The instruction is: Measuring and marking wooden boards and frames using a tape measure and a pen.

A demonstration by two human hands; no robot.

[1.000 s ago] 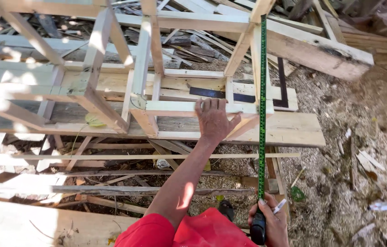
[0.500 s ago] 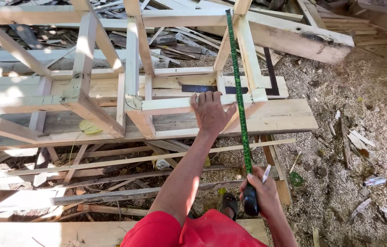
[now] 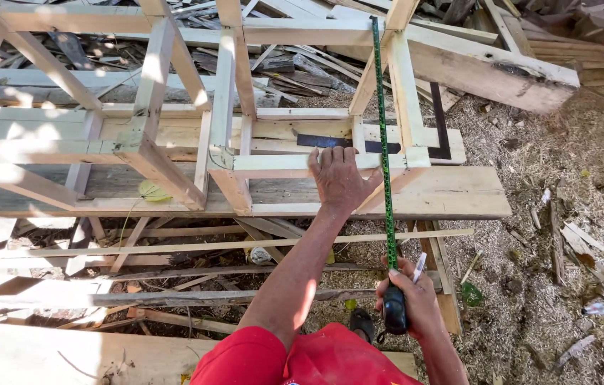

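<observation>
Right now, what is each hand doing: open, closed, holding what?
Left hand: open, pressed flat on the pale wooden frame rail.
Right hand: closed on the black tape measure case, green tape extended, white pencil between fingers.

Left hand [image 3: 339, 182] on frame rail [image 3: 273, 165], tape blade [image 3: 385, 142] just right

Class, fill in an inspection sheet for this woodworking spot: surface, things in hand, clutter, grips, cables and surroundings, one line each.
Surface: wide plank lying flat, carrying the frame.
Things in hand: green tape measure stretched up along the pale wooden frame; its black case in the right hand, with a white marker between the fingers.
Clutter: loose slats, offcuts, a black square.
Grips: left hand pressed flat on a frame rail; right hand closed on the tape case.
Cables: nothing seen.
Surroundings: sawdust-strewn ground, stacked timber behind.
</observation>
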